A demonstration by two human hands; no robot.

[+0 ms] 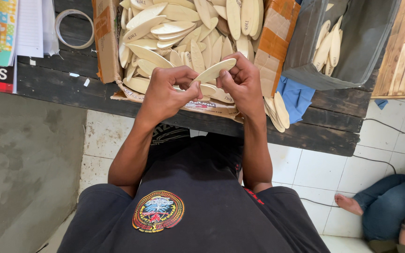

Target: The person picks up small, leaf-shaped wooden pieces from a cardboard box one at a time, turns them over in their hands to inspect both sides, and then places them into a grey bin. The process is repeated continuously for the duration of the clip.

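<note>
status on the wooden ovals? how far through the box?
Done: a few ovals sit in the grey bin, a small stack lies on the table edge. In hand: left hand and right hand hold one oval piece between them. Left: the cardboard box looks heaped full.
</note>
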